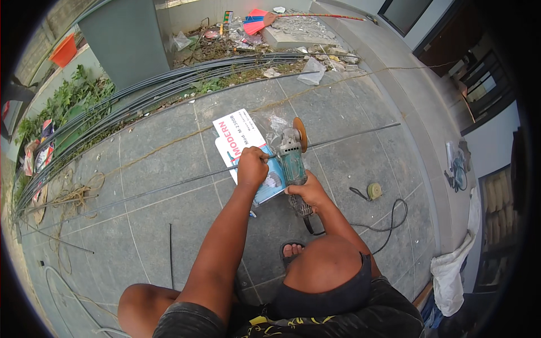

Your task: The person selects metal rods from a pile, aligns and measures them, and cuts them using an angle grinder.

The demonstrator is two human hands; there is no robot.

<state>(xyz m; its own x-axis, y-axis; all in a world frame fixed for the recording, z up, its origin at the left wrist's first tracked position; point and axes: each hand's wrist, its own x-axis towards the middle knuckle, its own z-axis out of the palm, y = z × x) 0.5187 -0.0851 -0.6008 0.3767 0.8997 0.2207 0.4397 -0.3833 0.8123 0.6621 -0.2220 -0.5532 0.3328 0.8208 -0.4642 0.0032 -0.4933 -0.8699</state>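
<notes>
My left hand [252, 167] is closed in a fist around a long thin steel rod [189, 181], which runs across the tiles to both sides. In my right hand [313, 192] is a green angle grinder [292, 167], gripped by its body. Its brown cutting disc [300, 135] stands on edge at the far end, close to the rod; whether the two touch, I cannot tell. Beneath the rod and partly beneath the grinder lies a flat white and blue cardboard box [241, 134]. The fingers under the grinder are hidden.
The grinder's black cord [389, 228] loops over the tiles on the right, near a yellowish tape measure [374, 191]. Several long steel rods [186, 73] lie along the far left edge. A tan rope [152, 153] crosses the floor. A short rod [171, 253] lies at the near left.
</notes>
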